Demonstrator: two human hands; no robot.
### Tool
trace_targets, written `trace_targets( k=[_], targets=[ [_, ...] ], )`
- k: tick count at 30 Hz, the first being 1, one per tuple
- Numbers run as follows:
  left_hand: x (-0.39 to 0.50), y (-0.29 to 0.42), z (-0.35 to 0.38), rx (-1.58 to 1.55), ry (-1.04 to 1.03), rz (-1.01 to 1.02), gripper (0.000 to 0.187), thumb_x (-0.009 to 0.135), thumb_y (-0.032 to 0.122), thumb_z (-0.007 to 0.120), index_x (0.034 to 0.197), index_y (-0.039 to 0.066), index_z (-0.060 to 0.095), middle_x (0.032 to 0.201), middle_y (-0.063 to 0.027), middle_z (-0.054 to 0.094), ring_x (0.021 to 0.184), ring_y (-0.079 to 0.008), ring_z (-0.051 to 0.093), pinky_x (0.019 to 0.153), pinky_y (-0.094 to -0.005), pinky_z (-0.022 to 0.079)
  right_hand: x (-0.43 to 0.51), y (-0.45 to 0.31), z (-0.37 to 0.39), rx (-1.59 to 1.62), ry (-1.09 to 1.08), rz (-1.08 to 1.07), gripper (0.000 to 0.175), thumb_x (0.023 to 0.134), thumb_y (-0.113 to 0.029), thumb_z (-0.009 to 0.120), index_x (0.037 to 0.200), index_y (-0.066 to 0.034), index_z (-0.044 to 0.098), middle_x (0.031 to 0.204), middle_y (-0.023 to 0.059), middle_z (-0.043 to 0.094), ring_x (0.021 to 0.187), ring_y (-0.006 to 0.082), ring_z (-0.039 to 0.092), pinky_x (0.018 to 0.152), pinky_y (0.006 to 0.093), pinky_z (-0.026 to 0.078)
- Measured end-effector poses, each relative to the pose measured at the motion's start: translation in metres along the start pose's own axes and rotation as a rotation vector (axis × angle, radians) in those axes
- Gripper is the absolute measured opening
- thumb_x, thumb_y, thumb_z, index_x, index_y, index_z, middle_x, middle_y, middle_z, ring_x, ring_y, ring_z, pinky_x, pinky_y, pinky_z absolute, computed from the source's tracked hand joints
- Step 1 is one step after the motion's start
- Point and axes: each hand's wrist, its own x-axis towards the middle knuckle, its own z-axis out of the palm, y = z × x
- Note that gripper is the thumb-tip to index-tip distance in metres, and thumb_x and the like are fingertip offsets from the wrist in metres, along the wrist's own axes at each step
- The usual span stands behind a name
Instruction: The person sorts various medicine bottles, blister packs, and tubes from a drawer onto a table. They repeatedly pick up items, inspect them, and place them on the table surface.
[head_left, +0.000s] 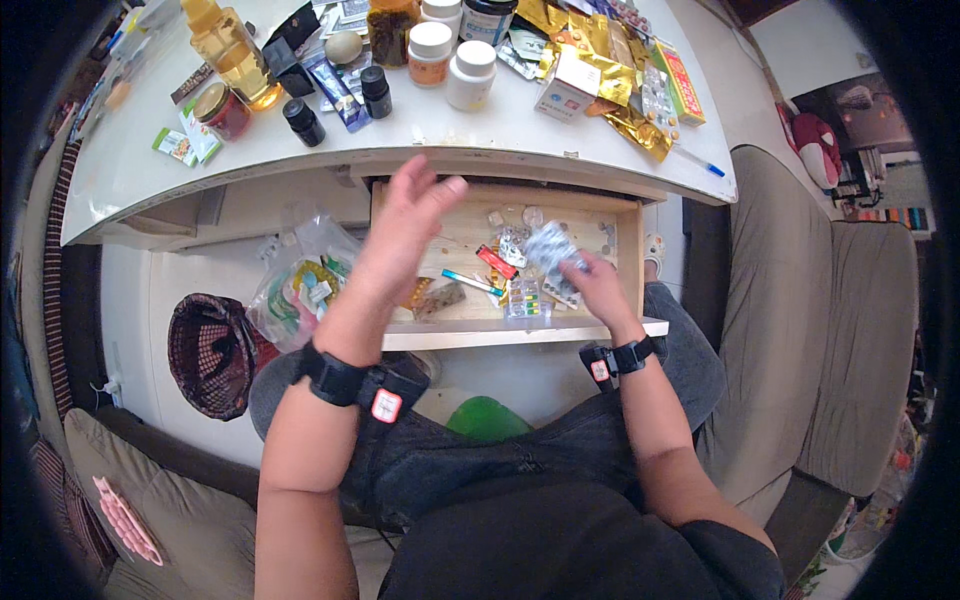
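Note:
A silver blister pack (546, 241), blurred by motion, is pinched in my right hand (598, 289) over the right half of an open wooden drawer (517, 335). My left hand (409, 217) is raised above the drawer's left side, fingers apart and nothing in it. Under and around the hands, the drawer holds a red packet (497, 262), a blue-and-white stick (472, 283), a blister pack of yellow-green capsules (523, 301) and a brownish blister strip (440, 300). Several coins (607, 238) lie near its right wall.
The white tabletop (495, 135) above carries white pill bottles (471, 75), dark small bottles (304, 122), a jar (223, 112), a white box (568, 86) and gold foil packets (637, 131). Left of the drawer are a filled plastic bag (281, 289) and a mesh wastebasket (206, 356).

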Motion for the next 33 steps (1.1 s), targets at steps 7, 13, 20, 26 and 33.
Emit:
trace_targets(
  k=[7,13,20,26,33],
  targets=[
    [-0.008,0.036,-0.012,-0.203,-0.157,0.107,0.039,0.091,0.020,0.050,0.125,0.002,0.044,0.113,-0.0112,0.058,0.100,-0.0186,0.059,0.084,-0.0293,0.048,0.037,0.009,0.044,-0.652,-0.555,-0.422,0.023,0.076,-0.021,0.063,0.091,-0.0031,0.064,0.092,0.0129,0.061,0.091,0.0274,0.058,0.079,0.0356,0.045],
    [-0.007,0.042,-0.017,-0.231,-0.114,0.104,0.035,0.091,0.019,0.051,0.121,0.001,0.047,0.108,-0.0120,0.059,0.097,-0.0182,0.060,0.082,-0.0290,0.048,0.083,0.007,0.134,-0.878,-0.729,-0.756,0.021,0.072,-0.020,0.062,0.091,-0.0125,0.067,0.106,0.0135,0.058,0.102,0.0282,0.054,0.085,0.0376,0.044],
    [-0.002,0.043,-0.032,-0.293,-0.105,0.184,0.033,0.090,0.019,0.051,0.117,0.000,0.049,0.105,-0.0120,0.060,0.094,-0.0176,0.060,0.081,-0.0287,0.049,0.099,0.010,0.177,-0.858,-0.822,-0.507,0.034,0.073,-0.017,0.064,0.107,-0.0147,0.058,0.115,0.0118,0.053,0.105,0.0315,0.053,0.086,0.0392,0.044],
    [-0.002,0.043,-0.033,-0.296,-0.067,0.196,0.031,0.090,0.017,0.051,0.117,0.001,0.049,0.102,-0.0109,0.061,0.092,-0.0171,0.060,0.080,-0.0291,0.049,0.106,0.034,0.168,-0.811,-0.969,-0.241,0.058,0.067,-0.022,0.071,0.118,-0.0063,0.048,0.099,0.0153,0.062,0.095,0.0329,0.058,0.083,0.0384,0.044],
    [0.002,0.040,-0.026,-0.283,-0.059,0.144,0.025,0.091,0.015,0.050,0.113,0.003,0.052,0.100,-0.0087,0.062,0.088,-0.0143,0.060,0.077,-0.0261,0.048,0.097,0.023,0.158,-0.884,-0.974,-0.326,0.037,0.071,-0.029,0.060,0.099,-0.0046,0.063,0.092,0.0182,0.064,0.085,0.0328,0.061,0.076,0.0407,0.047]
  ],
)
